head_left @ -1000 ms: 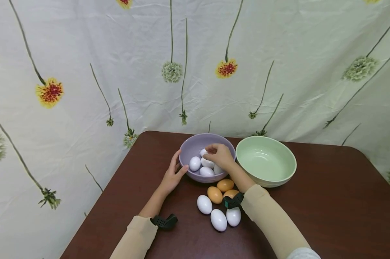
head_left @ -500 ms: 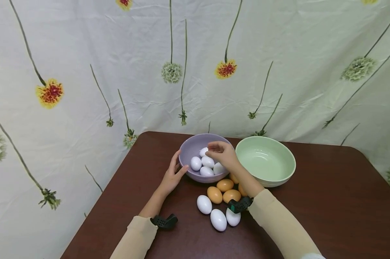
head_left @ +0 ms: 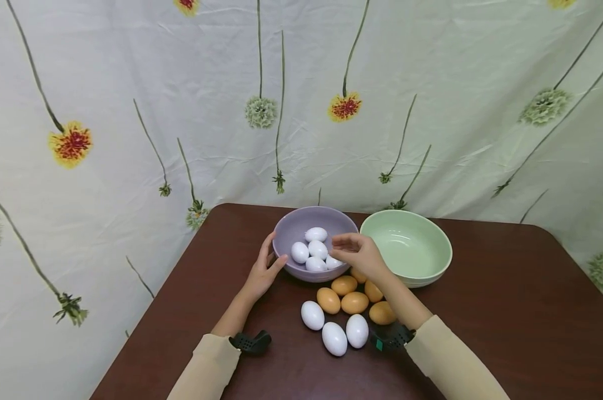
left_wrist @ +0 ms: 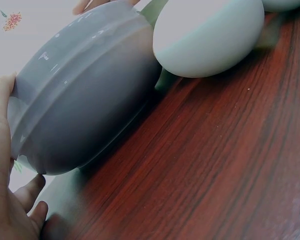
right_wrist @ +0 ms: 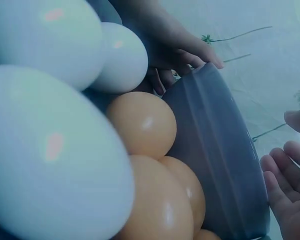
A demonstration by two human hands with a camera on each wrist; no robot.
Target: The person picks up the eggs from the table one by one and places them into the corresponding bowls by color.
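A purple bowl [head_left: 301,273] stands at the back of the table with several white eggs [head_left: 318,249] inside it. My left hand [head_left: 262,273] holds the bowl's left side, its thumb near the front rim and the fingers around the wall. Over the right rim hovers my right hand [head_left: 363,256], fingers loosely bent and holding nothing; the right wrist view has its fingertips by the bowl's edge. Several brown eggs [head_left: 354,303] lie on the table in front of the bowl, some partly behind my right hand and arm. Nearer to me lie three white eggs [head_left: 334,339].
A light green bowl [head_left: 421,250] stands just right of the purple one, with nothing visible inside. Dark reddish-brown table [head_left: 521,311] extends to both sides. Behind it hangs a pale flower-patterned cloth [head_left: 206,83].
My right hand has drawn back to the right out of the purple bowl, uncovering the white eggs in it and more of the brown eggs. The left hand stays on the bowl.
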